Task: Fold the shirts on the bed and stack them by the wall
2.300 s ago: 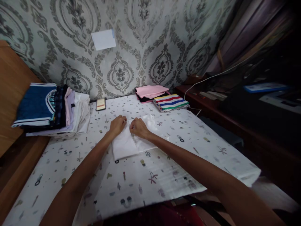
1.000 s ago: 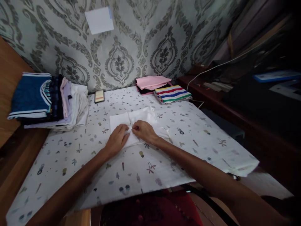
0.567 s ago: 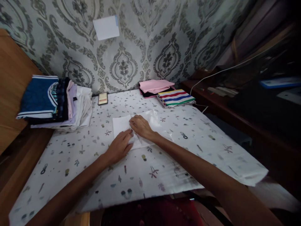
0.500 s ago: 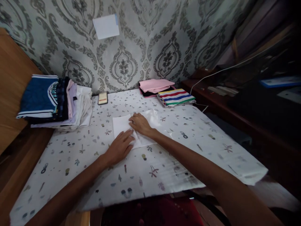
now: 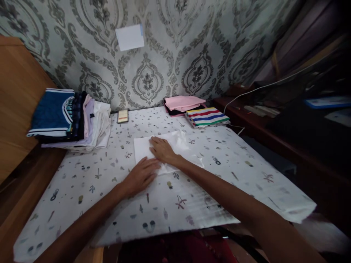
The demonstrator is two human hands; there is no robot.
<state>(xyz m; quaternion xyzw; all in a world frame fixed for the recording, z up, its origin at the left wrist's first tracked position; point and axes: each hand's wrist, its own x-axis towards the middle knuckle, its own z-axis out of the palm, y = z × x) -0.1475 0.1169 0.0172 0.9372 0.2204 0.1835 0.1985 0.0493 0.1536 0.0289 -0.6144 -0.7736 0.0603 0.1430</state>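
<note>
A white cloth (image 5: 142,146), partly folded, lies on the printed table cover (image 5: 115,197) in front of me. My left hand (image 5: 143,174) rests palm down on its near left part, fingers stretched out. Just beyond it, my right hand (image 5: 162,149) presses flat on the middle of the cloth with its fingers extended. Both hands are close together, and neither grips anything. Shiny, creased fabric shows to the right of my right hand. The hands hide part of the cloth.
At the left stands a stack of folded clothes with a blue jersey (image 5: 52,113) on top. A small card-like box (image 5: 123,116) sits by the wall. At the back right are folded pink cloth (image 5: 185,102) and striped cloth (image 5: 207,116). A white cable (image 5: 246,93) crosses a dark side surface.
The view has shifted slightly, so things appear a little lower and to the right. My hands have drawn closer together, still flat on the white cloth.
</note>
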